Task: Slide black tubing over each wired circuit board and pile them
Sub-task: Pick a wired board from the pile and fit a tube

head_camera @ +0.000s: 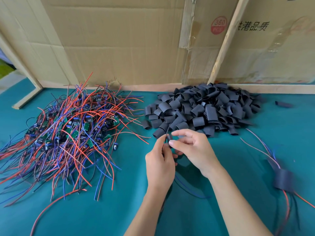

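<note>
Here, at frame centre, the left hand (159,165) is pinching thin dark wires (167,129) while the right hand (192,149) is pinching a short black tubing sleeve (169,139); threading appears underway, so next the sleeve needs sliding over the board, hidden here.

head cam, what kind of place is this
Probably a small hand-assembly workbench: a heap of wired circuit boards, a pile of cut black tubing pieces, a teal table cover and flattened cardboard cartons as backdrop.

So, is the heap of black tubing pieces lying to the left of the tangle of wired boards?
No, the heap of black tubing pieces lies right of the tangle of wired boards on the green table.
</note>
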A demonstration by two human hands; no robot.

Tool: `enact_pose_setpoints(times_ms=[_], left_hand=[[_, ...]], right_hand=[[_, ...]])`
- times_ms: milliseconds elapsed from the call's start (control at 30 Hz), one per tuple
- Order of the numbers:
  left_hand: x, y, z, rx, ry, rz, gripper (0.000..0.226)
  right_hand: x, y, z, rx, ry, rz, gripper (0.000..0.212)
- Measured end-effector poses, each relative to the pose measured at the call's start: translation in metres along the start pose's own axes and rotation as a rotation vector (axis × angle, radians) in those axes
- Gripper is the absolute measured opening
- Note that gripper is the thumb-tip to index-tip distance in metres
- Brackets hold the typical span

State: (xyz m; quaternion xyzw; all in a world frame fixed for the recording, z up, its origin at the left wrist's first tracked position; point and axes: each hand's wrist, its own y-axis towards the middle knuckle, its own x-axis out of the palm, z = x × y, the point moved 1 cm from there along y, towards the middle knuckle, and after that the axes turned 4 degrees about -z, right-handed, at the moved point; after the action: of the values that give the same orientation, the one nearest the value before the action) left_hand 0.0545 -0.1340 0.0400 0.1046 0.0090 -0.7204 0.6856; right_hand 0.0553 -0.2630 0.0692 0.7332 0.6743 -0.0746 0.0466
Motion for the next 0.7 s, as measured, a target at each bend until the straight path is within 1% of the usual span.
enact_pose_setpoints(times_ms=[67, 133, 333, 400, 433, 500, 567, 633, 700], left_hand=[[-0.001, 0.000, -0.002, 0.020, 0.011, 0.001, 0.032], [-0.001, 0.000, -0.002, 0.034, 0.011, -0.005, 0.037], [0.000, 0.001, -0.006, 0.075, 0.062, -0.024, 0.032], [0.001, 0.001, -0.006, 0.061, 0.060, -0.036, 0.034], [0.001, 0.001, -0.006, 0.050, 0.056, -0.038, 0.036], [0.002, 0.002, -0.005, 0.034, 0.042, -0.032, 0.037], [0.003, 0.002, -0.005, 0.023, 0.040, -0.036, 0.037], [0.004, 0.002, -0.006, 0.018, 0.064, -0.060, 0.037], [0.005, 0.002, -0.007, 0.016, 0.085, -0.084, 0.037]], right_hand=[[0.000, 0.000, -0.001, 0.015, 0.059, -0.046, 0.028], [-0.001, 0.000, -0.002, 0.016, 0.099, -0.057, 0.026], [-0.002, 0.000, -0.002, 0.006, 0.018, 0.021, 0.009], [-0.004, 0.001, -0.002, 0.015, 0.042, 0.044, 0.008], [-0.007, 0.002, -0.002, 0.021, 0.086, 0.086, 0.010], [-0.017, 0.007, -0.002, 0.049, 0.254, 0.259, 0.012], [-0.032, 0.009, -0.003, 0.080, 0.532, 0.440, 0.010], [-0.043, 0.008, -0.003, 0.078, 0.804, 0.504, 0.009], [-0.047, 0.005, -0.001, 0.072, 0.939, 0.486, 0.011]])
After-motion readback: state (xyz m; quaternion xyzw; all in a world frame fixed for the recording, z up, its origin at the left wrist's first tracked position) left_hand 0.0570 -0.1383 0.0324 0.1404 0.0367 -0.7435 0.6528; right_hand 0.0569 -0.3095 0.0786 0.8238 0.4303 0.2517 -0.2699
